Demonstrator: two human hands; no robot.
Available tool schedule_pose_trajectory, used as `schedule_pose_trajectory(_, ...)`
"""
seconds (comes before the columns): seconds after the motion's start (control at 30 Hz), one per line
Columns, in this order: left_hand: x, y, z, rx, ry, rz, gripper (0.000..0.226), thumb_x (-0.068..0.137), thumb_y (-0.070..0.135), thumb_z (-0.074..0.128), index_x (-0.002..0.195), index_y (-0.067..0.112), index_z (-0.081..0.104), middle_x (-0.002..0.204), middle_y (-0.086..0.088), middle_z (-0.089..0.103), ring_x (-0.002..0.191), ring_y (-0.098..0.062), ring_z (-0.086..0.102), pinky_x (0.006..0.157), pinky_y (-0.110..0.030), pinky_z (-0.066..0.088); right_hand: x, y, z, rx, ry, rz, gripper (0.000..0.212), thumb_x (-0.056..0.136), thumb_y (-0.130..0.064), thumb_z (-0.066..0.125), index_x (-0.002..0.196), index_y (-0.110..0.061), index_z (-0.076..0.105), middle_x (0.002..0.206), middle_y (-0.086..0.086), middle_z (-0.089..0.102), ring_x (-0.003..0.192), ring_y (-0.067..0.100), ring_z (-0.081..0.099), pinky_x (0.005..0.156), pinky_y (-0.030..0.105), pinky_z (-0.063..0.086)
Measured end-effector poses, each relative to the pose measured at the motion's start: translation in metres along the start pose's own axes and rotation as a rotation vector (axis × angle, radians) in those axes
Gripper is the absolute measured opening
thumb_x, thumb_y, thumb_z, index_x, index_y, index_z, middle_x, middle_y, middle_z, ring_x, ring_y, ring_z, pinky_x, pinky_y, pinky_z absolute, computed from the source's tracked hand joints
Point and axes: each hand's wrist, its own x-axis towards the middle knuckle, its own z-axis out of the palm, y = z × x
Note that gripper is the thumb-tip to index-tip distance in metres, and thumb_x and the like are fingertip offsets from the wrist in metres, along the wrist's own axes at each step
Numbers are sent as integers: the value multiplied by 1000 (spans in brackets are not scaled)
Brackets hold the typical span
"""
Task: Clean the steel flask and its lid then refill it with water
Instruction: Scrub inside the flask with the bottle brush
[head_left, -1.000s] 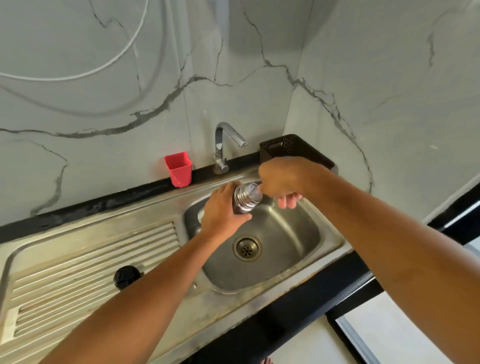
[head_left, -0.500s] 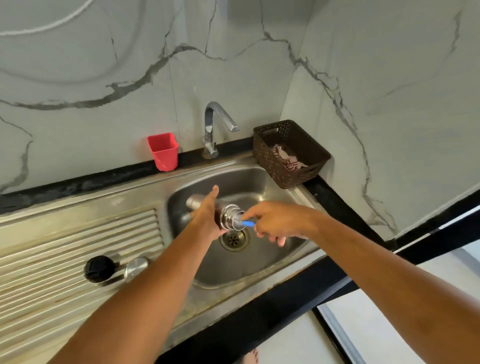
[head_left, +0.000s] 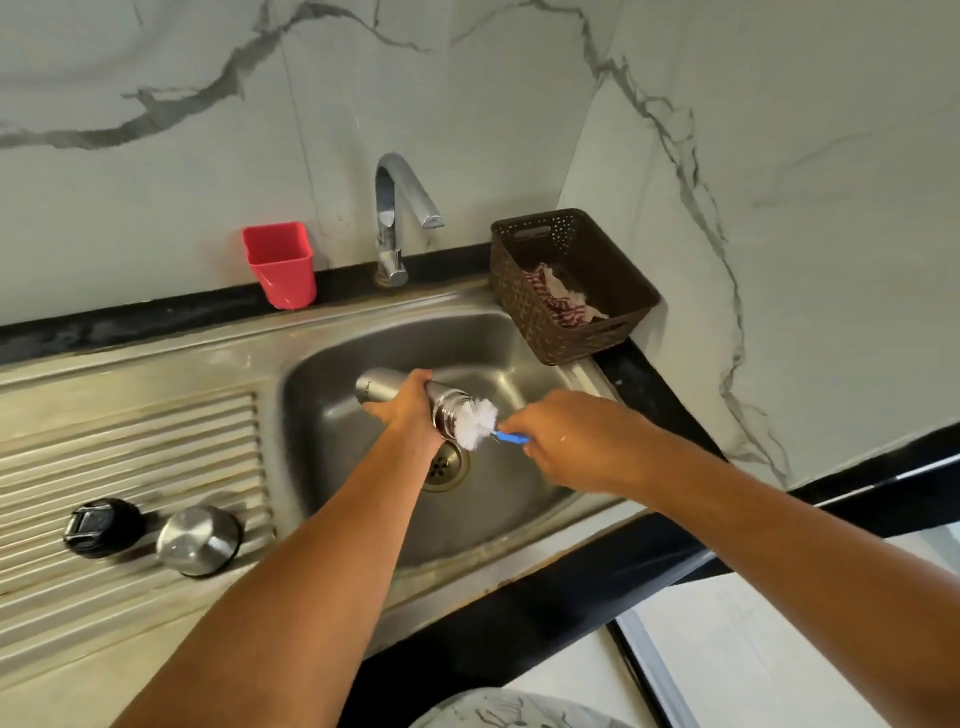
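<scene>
My left hand (head_left: 410, 415) grips the steel flask (head_left: 379, 387), held on its side over the sink basin (head_left: 332, 374) with its open mouth pointing right. My right hand (head_left: 566, 436) holds the blue handle of a bottle brush (head_left: 475, 418). The white bristles stick out of the flask's mouth. On the ribbed drainboard (head_left: 130, 441) to the left lie a black stopper lid (head_left: 101, 527) and a steel cup lid (head_left: 197, 540), side by side.
A chrome tap (head_left: 397, 218) stands behind the basin, with no water running. A red cup (head_left: 280, 265) sits left of it. A brown perforated basket (head_left: 566, 286) with a striped cloth sits at the back right corner. The drain (head_left: 447, 465) lies below the flask.
My right hand has drawn the brush out to the right, so the white bristles now show at the flask's mouth. The view has tilted down, and both lids on the drainboard are in sight.
</scene>
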Motion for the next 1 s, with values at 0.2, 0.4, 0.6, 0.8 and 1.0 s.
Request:
schedule_pose_trajectory(0.2,18,-2,-5,50,-5,-61,84,66,20,87,142,27,51,118,-17,70,81,-37,76,64,-51,63,12,-18,3,-179,19,-89,48,100,-14,56,144,-33,53,116,7,66,104,33,66,72,36,39)
schedule_pose_trajectory(0.4,23,1,-15,-33,7,-48,91,75,15,83,151,33,38,125,-16,65,91,-37,75,77,-54,63,6,2,-8,142,-46,-9,32,100,-14,55,125,-28,70,111,2,70,86,22,61,77,38,55)
schedule_pose_trajectory(0.6,52,-14,-17,39,-146,-119,112,42,21,94,146,26,52,126,-14,70,81,-36,75,70,-52,61,31,-1,21,702,-55,87,16,99,-11,58,112,-18,62,75,-3,55,54,10,46,43,19,31)
schedule_pose_trajectory(0.8,64,-1,-25,-66,-70,-68,119,35,24,91,147,28,52,126,-11,72,74,-34,78,71,-53,62,23,23,7,1244,-299,235,15,106,-7,50,119,-7,55,64,0,50,35,7,29,35,17,21)
schedule_pose_trajectory(1.0,45,-9,-24,-11,-158,-104,121,34,23,93,148,21,52,113,-11,67,66,-31,73,66,-46,60,31,6,20,1605,-318,345,12,107,-7,47,117,-9,52,63,-1,46,32,3,30,31,15,19)
